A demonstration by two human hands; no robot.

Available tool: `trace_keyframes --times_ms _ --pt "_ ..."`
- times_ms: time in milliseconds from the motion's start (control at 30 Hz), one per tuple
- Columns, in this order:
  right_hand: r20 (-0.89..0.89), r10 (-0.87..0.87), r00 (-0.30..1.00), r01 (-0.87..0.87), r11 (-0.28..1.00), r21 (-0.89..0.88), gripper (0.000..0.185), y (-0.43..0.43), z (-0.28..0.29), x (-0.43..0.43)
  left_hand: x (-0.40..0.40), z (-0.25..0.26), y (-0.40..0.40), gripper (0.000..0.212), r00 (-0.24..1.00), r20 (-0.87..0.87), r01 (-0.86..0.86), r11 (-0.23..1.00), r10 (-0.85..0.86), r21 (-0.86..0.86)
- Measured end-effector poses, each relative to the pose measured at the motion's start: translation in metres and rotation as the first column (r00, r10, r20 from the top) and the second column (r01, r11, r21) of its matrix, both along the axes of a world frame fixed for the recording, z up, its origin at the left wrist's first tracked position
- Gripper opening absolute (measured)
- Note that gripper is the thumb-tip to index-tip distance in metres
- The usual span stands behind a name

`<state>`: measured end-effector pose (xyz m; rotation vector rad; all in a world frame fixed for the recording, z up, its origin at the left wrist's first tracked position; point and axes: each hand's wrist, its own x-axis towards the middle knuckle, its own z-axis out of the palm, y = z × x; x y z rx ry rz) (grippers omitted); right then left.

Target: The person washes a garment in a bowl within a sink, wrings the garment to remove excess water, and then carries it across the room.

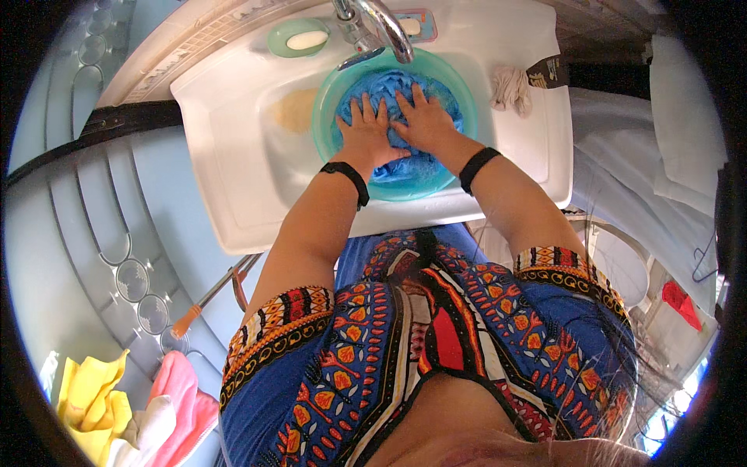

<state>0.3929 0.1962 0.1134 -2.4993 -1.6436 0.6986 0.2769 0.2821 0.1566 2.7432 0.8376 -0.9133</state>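
Note:
My left hand [365,133] lies palm down with spread fingers on wet blue cloth [390,84]. Beside it, my right hand [429,121] rests flat on the same cloth, its fingers apart. Neither hand has its fingers closed around the fabric. The cloth fills a translucent teal plastic basin [470,96], where some water and suds show near the rim. The basin sits in a white sink [224,152], under a chrome faucet [388,29]. How deep the water is under the cloth cannot be seen.
A white soap bar [307,40] lies in a green soap dish [277,41]; another soap [410,26] sits on a second dish behind the faucet. A crumpled pale cloth [510,89] and a dark packet [547,73] are on the sink's right ledge. Yellow cloth [93,397] hangs lower left.

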Motion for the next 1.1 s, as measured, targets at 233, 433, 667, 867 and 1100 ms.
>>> trace_keyframes --times_ms 233,433,667,867,1100 --pt "0.017 0.033 0.999 -0.032 0.997 -0.071 0.069 0.005 -0.012 -0.001 0.011 -0.025 0.013 0.101 0.993 -0.075 0.092 0.994 -0.088 0.054" --pt "-0.143 -0.045 0.989 0.03 0.994 -0.106 0.048 0.027 -0.027 0.009 0.02 -0.045 0.047 0.071 0.978 0.08 0.192 0.981 -0.193 0.025" --pt "-0.306 -0.051 0.951 0.01 0.991 -0.135 0.035 0.05 -0.029 0.03 0.035 -0.069 0.071 0.024 0.964 0.264 0.022 0.985 0.024 -0.171" --pt "-0.305 -0.075 0.949 0.101 0.992 0.072 0.034 0.044 -0.027 0.032 0.031 -0.038 0.071 0.038 0.959 0.214 -0.111 0.943 0.184 -0.313" --pt "-0.204 -0.211 0.956 0.247 0.953 0.175 0.061 -0.041 0.023 0.018 -0.016 0.018 0.055 0.085 0.749 0.196 -0.399 0.667 0.633 -0.628"
